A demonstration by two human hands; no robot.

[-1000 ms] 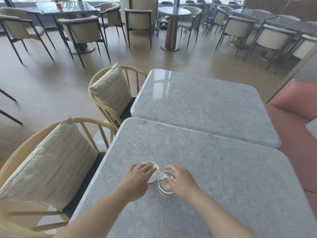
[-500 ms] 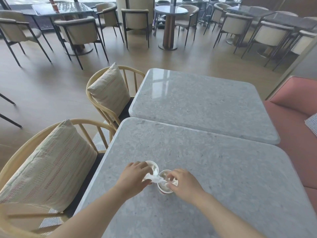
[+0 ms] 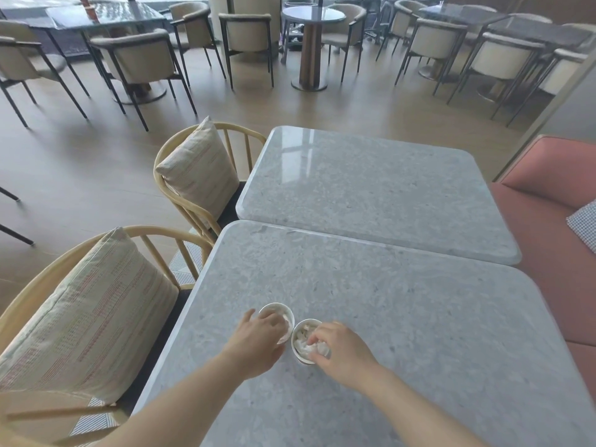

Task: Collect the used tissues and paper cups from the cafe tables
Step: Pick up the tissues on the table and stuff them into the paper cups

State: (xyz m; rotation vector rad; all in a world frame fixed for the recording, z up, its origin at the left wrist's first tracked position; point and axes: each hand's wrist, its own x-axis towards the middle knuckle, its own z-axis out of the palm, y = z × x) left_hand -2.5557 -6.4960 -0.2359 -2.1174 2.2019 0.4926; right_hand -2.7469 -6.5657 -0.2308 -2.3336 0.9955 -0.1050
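Two white paper cups stand side by side on the near grey marble table (image 3: 403, 333). My left hand (image 3: 258, 341) grips the left cup (image 3: 276, 309) from its near side, fingers curled round its wall. The right cup (image 3: 301, 337) holds crumpled white tissue (image 3: 304, 346). Over that cup's rim my right hand (image 3: 338, 351) pinches the tissue inside with its fingertips. The lower parts of both cups are hidden by my hands.
A second marble table (image 3: 371, 195) adjoins at the far side. Two wooden chairs with striped cushions (image 3: 200, 169) (image 3: 87, 321) stand on the left, a pink bench (image 3: 554, 221) on the right. Further cafe tables and chairs fill the back; small cups (image 3: 87, 4) sit on a far-left table.
The tissue that stretched between the two cups is now inside the right cup. My right hand has pressed down into that cup; my left hand has closed round the left cup.
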